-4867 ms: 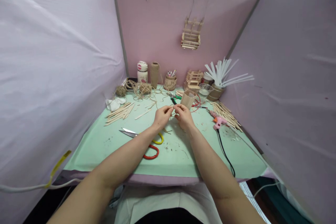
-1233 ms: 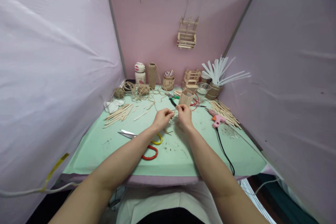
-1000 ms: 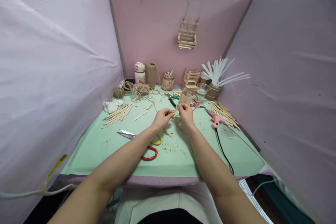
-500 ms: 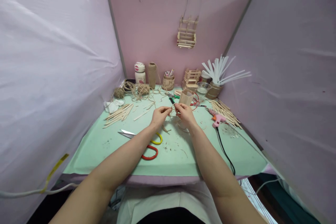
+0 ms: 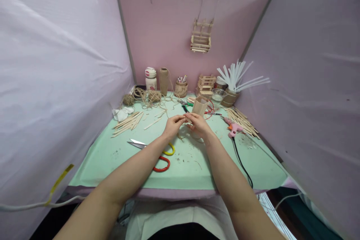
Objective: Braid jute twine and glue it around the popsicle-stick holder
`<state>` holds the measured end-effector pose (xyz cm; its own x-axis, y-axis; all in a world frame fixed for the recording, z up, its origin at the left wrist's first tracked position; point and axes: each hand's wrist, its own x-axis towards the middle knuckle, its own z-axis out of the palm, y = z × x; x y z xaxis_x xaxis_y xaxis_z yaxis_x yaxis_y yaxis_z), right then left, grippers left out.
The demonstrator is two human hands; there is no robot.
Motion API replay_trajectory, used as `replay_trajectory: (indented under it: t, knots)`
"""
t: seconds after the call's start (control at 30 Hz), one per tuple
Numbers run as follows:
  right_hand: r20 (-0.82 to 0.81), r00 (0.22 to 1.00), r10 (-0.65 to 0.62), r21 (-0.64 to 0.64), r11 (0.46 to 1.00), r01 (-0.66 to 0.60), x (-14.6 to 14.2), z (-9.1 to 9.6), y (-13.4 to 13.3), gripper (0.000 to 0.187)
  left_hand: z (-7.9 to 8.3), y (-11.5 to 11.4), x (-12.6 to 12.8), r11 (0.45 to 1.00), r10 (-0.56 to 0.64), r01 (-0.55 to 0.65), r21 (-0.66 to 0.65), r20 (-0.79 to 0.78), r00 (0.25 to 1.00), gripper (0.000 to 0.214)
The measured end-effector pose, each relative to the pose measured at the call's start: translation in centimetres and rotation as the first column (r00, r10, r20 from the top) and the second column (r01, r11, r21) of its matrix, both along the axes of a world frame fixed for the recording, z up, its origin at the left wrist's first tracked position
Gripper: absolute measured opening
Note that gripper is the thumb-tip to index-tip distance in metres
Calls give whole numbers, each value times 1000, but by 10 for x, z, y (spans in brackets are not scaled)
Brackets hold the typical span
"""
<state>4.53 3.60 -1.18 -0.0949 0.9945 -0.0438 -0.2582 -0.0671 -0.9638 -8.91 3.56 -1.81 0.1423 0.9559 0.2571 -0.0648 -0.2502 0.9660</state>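
Note:
My left hand [image 5: 174, 124] and my right hand [image 5: 197, 123] meet over the middle of the table, fingertips close together. Both pinch thin brown twine [image 5: 189, 121], a strand of which shows between the fingers. Loose twine [image 5: 199, 140] lies on the cloth just below my right hand. Right behind the hands stands a small cup made of wooden sticks [image 5: 200, 105]. Scissors [image 5: 161, 164] with one red and one yellow handle lie partly under my left forearm, blades pointing left.
A pink glue gun [image 5: 235, 129] with a black cord lies at the right, beside wooden sticks [image 5: 243, 122]. More sticks [image 5: 128, 123] lie at the left. Tangled twine [image 5: 147, 97], a bottle [image 5: 151, 79] and a pot of white glue sticks [image 5: 230, 97] line the back. A stick basket [image 5: 201, 41] hangs above.
My hands have come closer together, fingertips now meeting, and my right fingers curl further over the twine. The whole view has shifted slightly.

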Motion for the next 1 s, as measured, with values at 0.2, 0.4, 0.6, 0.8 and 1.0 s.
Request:
replay_trajectory:
  t: [0.2,0.4,0.6,0.8,1.0]
  knots:
    - [0,994,-109,137,985,108,-3,-3,2,31,-2,0,0,998,-46,46,-33,8,999,21]
    - [45,972,-229,112,968,223,-4,-8,6,37,-2,-4,4,995,-102,102,-9,-1,995,22]
    - [90,974,-208,51,978,205,-1,-10,6,40,1,-7,5,985,-172,172,-6,-40,984,25]
    - [388,867,-314,205,946,251,2,-7,5,40,2,-6,3,990,-132,136,-45,94,987,27]
    - [400,836,-375,568,817,95,-2,0,-1,21,-2,3,1,969,-110,139,-206,148,983,27]
